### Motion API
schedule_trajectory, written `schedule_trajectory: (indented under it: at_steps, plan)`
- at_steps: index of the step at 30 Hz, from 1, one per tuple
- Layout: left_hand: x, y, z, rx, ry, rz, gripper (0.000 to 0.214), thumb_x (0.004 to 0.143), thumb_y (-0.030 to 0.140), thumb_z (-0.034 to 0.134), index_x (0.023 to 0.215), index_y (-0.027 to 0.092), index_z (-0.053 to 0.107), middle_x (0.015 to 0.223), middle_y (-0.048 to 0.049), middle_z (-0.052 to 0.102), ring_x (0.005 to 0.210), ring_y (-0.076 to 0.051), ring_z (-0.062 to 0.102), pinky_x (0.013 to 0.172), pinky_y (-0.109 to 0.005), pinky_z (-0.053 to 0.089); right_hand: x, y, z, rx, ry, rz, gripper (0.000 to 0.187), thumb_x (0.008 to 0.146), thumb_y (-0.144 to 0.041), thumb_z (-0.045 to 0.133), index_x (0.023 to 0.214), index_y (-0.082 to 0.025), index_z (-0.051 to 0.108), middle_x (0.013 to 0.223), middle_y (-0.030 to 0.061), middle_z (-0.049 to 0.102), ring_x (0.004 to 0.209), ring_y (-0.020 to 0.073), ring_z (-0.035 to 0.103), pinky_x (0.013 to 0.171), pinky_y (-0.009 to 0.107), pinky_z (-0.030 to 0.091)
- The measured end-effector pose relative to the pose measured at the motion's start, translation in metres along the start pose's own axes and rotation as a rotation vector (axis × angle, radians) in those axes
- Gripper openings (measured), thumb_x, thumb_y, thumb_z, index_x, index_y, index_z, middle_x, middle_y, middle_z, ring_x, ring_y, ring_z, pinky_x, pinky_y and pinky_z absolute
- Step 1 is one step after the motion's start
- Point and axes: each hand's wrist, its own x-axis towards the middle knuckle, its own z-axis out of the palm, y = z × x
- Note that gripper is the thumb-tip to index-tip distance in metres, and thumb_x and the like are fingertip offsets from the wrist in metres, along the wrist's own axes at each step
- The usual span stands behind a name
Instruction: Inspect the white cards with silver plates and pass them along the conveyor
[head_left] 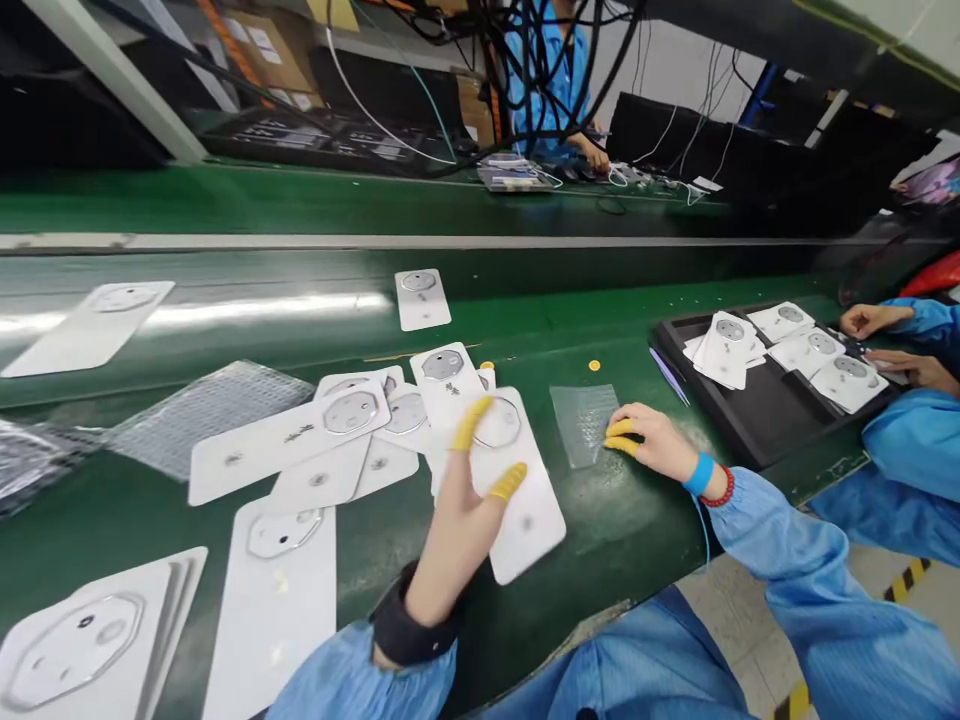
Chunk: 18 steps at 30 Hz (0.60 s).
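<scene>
My left hand (459, 520) is over a loose pile of white panels, thumb and index finger spread in yellow finger cots. Below its fingers lies a white rounded panel (529, 500) with an octagonal outline; another white panel (448, 385) with a grey dial and dark print overlaps it. Whether the hand touches either one, I cannot tell. My right hand (654, 440), also in yellow finger cots, has its fingertips closed on the right edge of a small clear bubble-wrap bag (576, 425) lying flat on the green table.
More white panels (251, 455) are spread left, with a stack (82, 640) at the front corner. Bubble wrap (214, 410) lies behind them. To the right is a black tray (757, 425) of panels, purple tweezers (669, 376) and a co-worker's hands (911, 368). Cables (540, 80) hang above.
</scene>
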Motion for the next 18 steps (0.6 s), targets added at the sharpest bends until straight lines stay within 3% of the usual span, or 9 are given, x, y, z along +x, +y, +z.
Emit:
schedule_trajectory:
  at_steps: [2,4,6,8,12,14,18]
  plan:
    - [-0.013,0.000,0.005,0.044,-0.158,-0.189,0.035,0.063,0.025,0.075,0.098,0.021,0.077,0.115,-0.0081,0.073,0.117,-0.033,0.059,0.108,-0.045,0.037,-0.002,-0.007,0.005,0.026,0.060,0.007,0.023,0.089,-0.039,0.063,0.085,-0.018,0.072,0.089,0.0064,0.068,0.080,0.0160,0.064,0.075,0.032,0.054]
    - [-0.023,0.000,0.014,0.042,-0.267,-0.348,0.017,0.061,0.026,0.074,0.074,0.018,0.079,0.087,-0.0101,0.078,0.090,-0.032,0.068,0.088,-0.045,0.050,-0.004,-0.021,0.008,0.059,0.136,0.018,0.023,0.091,-0.038,0.060,0.089,-0.018,0.072,0.090,0.0063,0.067,0.078,0.0148,0.063,0.070,0.028,0.054]
    - [-0.026,-0.002,0.025,0.006,-0.288,-0.390,0.020,0.062,0.030,0.074,0.075,0.015,0.079,0.080,-0.0107,0.077,0.077,-0.029,0.068,0.073,-0.039,0.053,-0.006,-0.036,0.010,0.088,0.195,0.013,0.021,0.092,-0.036,0.060,0.091,-0.018,0.071,0.092,0.0063,0.066,0.081,0.0151,0.063,0.072,0.029,0.054]
    - [-0.024,-0.003,0.038,-0.065,-0.283,-0.390,0.030,0.066,0.040,0.073,0.082,0.015,0.078,0.082,-0.0092,0.077,0.077,-0.025,0.067,0.070,-0.033,0.052,-0.007,-0.047,0.012,0.110,0.196,-0.058,0.020,0.093,-0.034,0.059,0.096,-0.018,0.070,0.097,0.0071,0.065,0.085,0.0152,0.063,0.075,0.029,0.054]
    - [-0.016,-0.007,0.056,-0.180,-0.278,-0.425,0.041,0.064,0.053,0.073,0.075,0.013,0.074,0.071,-0.0066,0.074,0.065,-0.019,0.065,0.059,-0.026,0.049,-0.007,-0.054,0.015,0.113,0.042,-0.271,0.028,0.096,-0.035,0.053,0.105,-0.013,0.068,0.103,0.0122,0.062,0.087,0.0167,0.060,0.075,0.031,0.055]
    - [-0.013,-0.008,0.057,-0.192,-0.267,-0.472,0.040,0.062,0.051,0.077,0.072,0.013,0.072,0.065,-0.0054,0.072,0.056,-0.017,0.062,0.052,-0.024,0.045,-0.008,-0.053,0.013,0.157,-0.016,-0.265,0.029,0.097,-0.034,0.052,0.111,-0.013,0.066,0.106,0.0128,0.061,0.094,0.0178,0.061,0.080,0.032,0.055]
    - [-0.012,-0.012,0.051,-0.179,-0.235,-0.522,0.038,0.064,0.050,0.079,0.070,0.013,0.072,0.060,-0.0032,0.069,0.051,-0.014,0.058,0.048,-0.022,0.043,-0.011,-0.054,0.005,0.284,0.049,-0.146,0.016,0.093,-0.024,0.058,0.105,-0.019,0.067,0.098,0.0068,0.064,0.089,0.0146,0.063,0.079,0.030,0.055]
